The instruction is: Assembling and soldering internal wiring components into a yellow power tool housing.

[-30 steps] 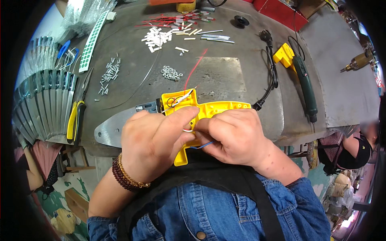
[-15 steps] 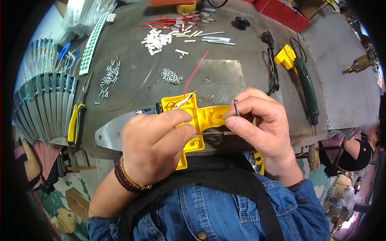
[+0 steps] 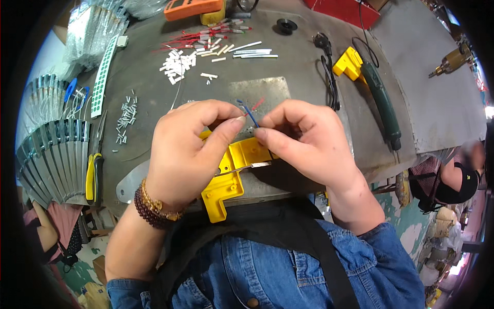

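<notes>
A blue wire (image 3: 249, 114) is pinched between the thumb and forefinger of my right hand (image 3: 314, 141). The thumb and forefinger of my left hand (image 3: 190, 141) close right beside it, where a thin red wire (image 3: 259, 103) comes out of the fingertips. Below both hands lies a yellow plastic housing half (image 3: 222, 195), partly covered by my left hand. A dark lead with a white sleeve (image 3: 261, 165) crosses over it. The rounded end of a flat metal blade (image 3: 129, 181) shows left of my left wrist.
White sleeves (image 3: 177, 66), red-wired parts (image 3: 206, 34) and silvery rods (image 3: 254, 53) lie farther back. Screws (image 3: 126, 118) and yellow-black pliers (image 3: 93, 177) are on the left. A power cord (image 3: 328, 77) and a green corded tool (image 3: 381, 100) lie right, near a yellow piece (image 3: 349, 63).
My hands have come together and moved up over the housing. The left fingers left the dark lead for the red wire. The blue wire now stands between both fingertips. The whole view has shifted somewhat.
</notes>
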`<move>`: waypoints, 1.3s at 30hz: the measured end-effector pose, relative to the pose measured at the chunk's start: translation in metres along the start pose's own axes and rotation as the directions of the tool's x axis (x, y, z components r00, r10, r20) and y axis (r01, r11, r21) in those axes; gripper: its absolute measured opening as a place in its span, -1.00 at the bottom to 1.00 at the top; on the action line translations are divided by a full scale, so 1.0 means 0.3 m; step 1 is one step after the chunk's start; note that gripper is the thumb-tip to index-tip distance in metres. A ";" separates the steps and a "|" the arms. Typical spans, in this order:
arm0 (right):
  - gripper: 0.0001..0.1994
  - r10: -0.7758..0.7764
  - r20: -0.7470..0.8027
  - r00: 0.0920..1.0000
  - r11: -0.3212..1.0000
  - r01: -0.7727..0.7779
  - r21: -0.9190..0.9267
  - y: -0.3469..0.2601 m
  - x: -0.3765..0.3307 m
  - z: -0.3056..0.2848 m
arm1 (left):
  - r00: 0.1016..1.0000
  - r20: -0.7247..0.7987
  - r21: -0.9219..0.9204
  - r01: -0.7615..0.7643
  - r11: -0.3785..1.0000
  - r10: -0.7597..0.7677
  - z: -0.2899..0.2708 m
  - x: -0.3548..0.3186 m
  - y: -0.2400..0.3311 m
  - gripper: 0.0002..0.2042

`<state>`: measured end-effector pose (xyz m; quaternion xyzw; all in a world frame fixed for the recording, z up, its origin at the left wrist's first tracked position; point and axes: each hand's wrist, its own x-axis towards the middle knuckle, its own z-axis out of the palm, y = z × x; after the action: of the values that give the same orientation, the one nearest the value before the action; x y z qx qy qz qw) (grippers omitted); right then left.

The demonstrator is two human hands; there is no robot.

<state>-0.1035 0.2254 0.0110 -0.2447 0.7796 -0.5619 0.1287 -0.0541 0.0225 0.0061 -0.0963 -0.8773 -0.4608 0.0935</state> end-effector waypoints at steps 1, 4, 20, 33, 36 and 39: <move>-0.84 0.013 0.006 1.000 1.000 -0.013 -0.001 0.001 0.006 0.006 | 0.995 -0.095 -0.027 -0.045 0.999 0.042 0.019 -0.008 -0.005 -0.86; -0.83 -0.064 0.023 0.998 0.990 0.066 -0.122 -0.001 0.009 0.021 | 0.980 -0.181 -0.020 -0.090 0.996 0.085 0.035 -0.017 0.004 -0.90; -0.77 -0.499 0.031 0.866 0.751 0.450 -0.483 -0.011 0.014 -0.027 | 0.939 -0.168 0.215 -0.262 0.941 0.300 0.051 -0.031 -0.023 -0.91; -0.81 -0.182 0.240 0.953 0.887 0.265 -0.378 -0.039 0.071 -0.042 | 0.928 -0.117 0.262 -0.314 0.913 0.353 0.052 -0.034 -0.029 -0.94; -0.82 -0.247 0.334 0.910 0.892 0.348 -0.288 -0.016 0.093 -0.067 | 0.942 -0.093 0.253 -0.291 0.923 0.323 0.046 -0.041 -0.035 -0.94; -0.82 -0.565 0.317 0.761 0.622 0.646 -0.442 0.012 0.086 -0.062 | 0.938 -0.083 0.226 -0.312 0.923 0.337 0.047 -0.036 -0.033 -0.93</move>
<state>-0.1351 0.2279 0.0157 -0.5593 0.7617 -0.3163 -0.0838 -0.0472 0.0278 -0.0124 -0.2023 -0.8855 -0.3489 0.2309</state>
